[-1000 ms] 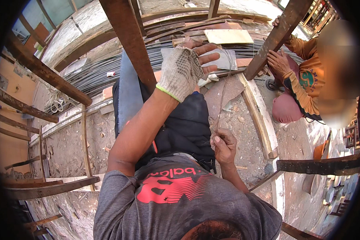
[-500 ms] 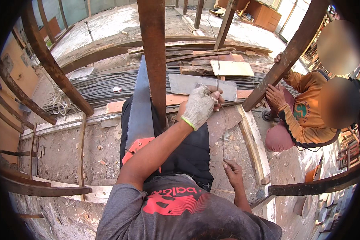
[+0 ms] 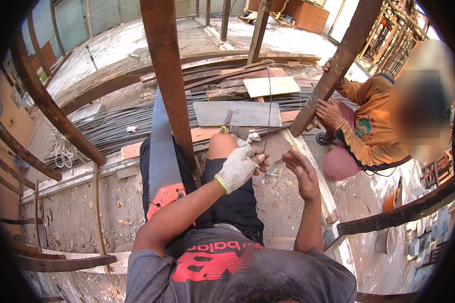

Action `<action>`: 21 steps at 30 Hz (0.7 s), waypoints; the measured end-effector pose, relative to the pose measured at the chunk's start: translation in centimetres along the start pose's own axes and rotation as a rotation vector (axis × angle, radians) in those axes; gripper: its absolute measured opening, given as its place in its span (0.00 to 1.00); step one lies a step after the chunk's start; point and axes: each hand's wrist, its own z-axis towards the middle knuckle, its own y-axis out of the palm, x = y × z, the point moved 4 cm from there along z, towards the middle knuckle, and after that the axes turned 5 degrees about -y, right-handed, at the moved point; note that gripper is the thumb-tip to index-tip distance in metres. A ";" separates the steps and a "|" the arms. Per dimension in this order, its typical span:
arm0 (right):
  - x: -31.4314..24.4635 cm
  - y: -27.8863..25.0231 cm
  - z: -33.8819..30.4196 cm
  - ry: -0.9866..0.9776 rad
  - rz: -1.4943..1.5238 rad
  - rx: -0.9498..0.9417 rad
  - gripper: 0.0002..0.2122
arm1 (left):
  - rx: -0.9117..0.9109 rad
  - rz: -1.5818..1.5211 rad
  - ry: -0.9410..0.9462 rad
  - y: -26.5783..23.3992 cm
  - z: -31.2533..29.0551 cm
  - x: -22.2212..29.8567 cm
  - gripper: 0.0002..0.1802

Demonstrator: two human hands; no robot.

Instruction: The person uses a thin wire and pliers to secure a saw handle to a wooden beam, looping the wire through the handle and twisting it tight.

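Observation:
My left hand (image 3: 239,166), in a pale knitted glove with bare fingertips, pinches a thin dark wire (image 3: 269,96) that rises above it. My right hand (image 3: 303,174) is bare and held up just right of the wire, fingers stretched out and apart from it. A handsaw (image 3: 163,146) with a red-orange handle lies along my left leg, teeth facing left, beside an upright brown timber (image 3: 168,76). Just beyond my knee, next to the gloved hand, is a tool with a yellow-and-black handle (image 3: 223,130); its exact kind is unclear.
Dark rods (image 3: 121,129) lie ahead beneath a grey board (image 3: 237,114) and a pale panel (image 3: 271,86). At right, a crouching person in an orange top (image 3: 376,121) grips a slanted timber (image 3: 333,65). Several slanted posts (image 3: 55,111) stand at left.
My right hand has come up from low beside me to near the left hand and opened. The left hand has drawn closer to my body, still holding the wire. The view has shifted.

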 end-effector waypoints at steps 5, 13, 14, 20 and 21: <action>-5.8 5.2 8.8 -0.177 0.078 0.225 0.22 | -0.115 0.140 -0.099 2.3 -0.6 -3.5 0.15; -3.1 7.4 6.6 0.032 0.224 0.262 0.13 | 0.124 0.543 0.105 -0.3 -2.4 3.2 0.19; -2.9 8.0 6.0 0.096 0.261 0.242 0.11 | 0.148 0.351 0.219 -1.8 -1.6 3.9 0.23; -2.2 10.6 4.7 0.269 0.536 0.142 0.10 | 0.055 0.001 0.232 -3.1 -2.7 8.1 0.19; -2.2 10.7 4.7 0.305 0.606 0.156 0.10 | 0.064 0.017 0.248 -3.3 -2.7 8.1 0.18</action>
